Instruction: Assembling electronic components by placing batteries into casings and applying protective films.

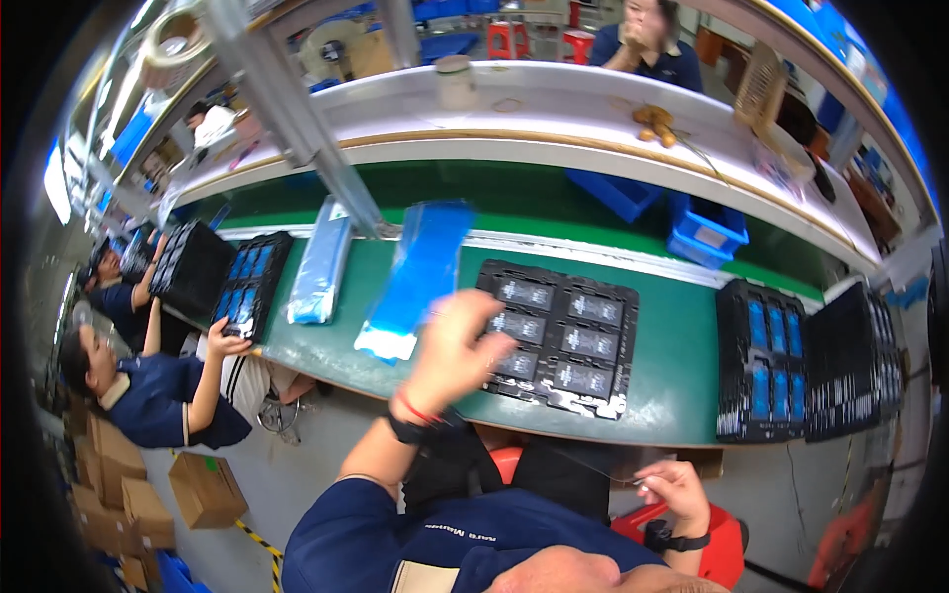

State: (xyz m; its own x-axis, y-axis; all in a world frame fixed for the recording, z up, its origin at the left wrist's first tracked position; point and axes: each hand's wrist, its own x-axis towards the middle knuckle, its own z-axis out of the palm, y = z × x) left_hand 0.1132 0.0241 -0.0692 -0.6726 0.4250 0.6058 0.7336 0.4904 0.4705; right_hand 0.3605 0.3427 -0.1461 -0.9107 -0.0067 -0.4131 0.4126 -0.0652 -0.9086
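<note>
In front of me on the green table lies a black plastic tray [552,341] holding several flat, dark rectangular pieces [590,342] with pale printing. My left hand [453,346] hovers over the tray's left edge, slightly blurred. Its thumb stands apart from the fingers, and I see nothing between them. Beyond the table's front edge, low on the right, my right hand [675,491] is closed in a pinch. A thin dark line shows by its fingertips, too small to make out. Just left of the tray lie blue film sheets [425,267] in clear wrapping.
A clear-wrapped pack [321,262] lies farther left. At right are a tray with blue pieces [771,361] and a tray stack [855,361]. Blue bins [707,230] sit under the white shelf [554,138]. A co-worker [163,385] at left grips another tray [249,285].
</note>
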